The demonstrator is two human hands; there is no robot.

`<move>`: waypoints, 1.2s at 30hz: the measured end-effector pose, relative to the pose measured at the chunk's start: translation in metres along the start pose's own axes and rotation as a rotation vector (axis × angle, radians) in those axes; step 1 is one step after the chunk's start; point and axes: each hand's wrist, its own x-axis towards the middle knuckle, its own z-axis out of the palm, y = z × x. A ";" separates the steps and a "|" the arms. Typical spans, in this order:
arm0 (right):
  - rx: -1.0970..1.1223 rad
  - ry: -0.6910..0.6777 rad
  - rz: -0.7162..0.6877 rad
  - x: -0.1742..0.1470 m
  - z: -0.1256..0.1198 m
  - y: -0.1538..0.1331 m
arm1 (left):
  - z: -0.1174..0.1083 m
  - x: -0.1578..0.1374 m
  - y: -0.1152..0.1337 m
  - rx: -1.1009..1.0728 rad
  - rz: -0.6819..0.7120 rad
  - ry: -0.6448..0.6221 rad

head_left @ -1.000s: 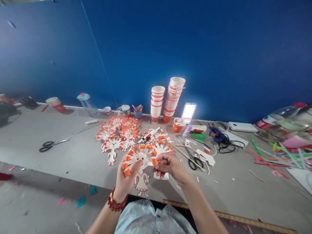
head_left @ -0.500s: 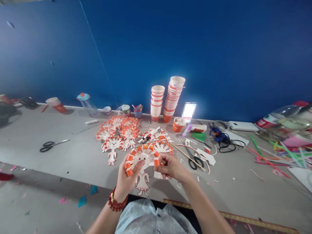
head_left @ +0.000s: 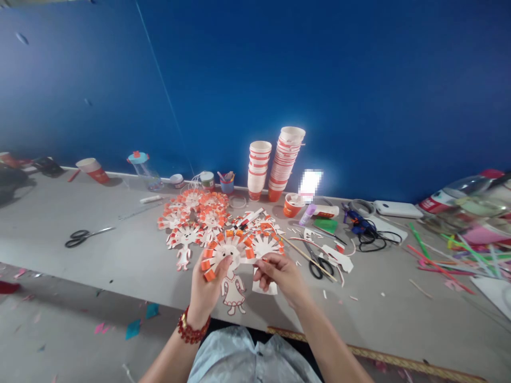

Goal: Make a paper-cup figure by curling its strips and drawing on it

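At lower centre of the frame, a white cut-paper doll [head_left: 238,253] with curled orange strip ends around its head is held over the grey desk [head_left: 131,266]. The left hand [head_left: 205,287] grips its head, thumb across the drawn face; the right hand's [head_left: 281,274] fingers pinch one white strip [head_left: 248,261]. Left of centre lies a pile of similar orange-and-white paper dolls [head_left: 211,218].

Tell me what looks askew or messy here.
The taller cup stack leans to the right, while the shorter stack beside it stands straighter. Blue scraps and pink scraps litter the floor, below the table rather than on it.
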 end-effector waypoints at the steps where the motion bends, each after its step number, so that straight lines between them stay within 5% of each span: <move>1: -0.013 0.006 0.011 0.000 0.000 0.000 | 0.000 0.000 0.000 -0.006 -0.005 0.003; 11: -0.186 0.027 0.029 0.003 0.001 -0.010 | 0.002 -0.004 0.000 -0.022 -0.001 -0.021; 22: -0.114 -0.132 0.010 -0.009 -0.007 -0.017 | 0.000 -0.001 -0.002 0.027 0.028 -0.002; 36: -0.183 0.037 -0.075 0.002 0.000 0.006 | 0.003 -0.004 -0.005 0.166 0.108 -0.018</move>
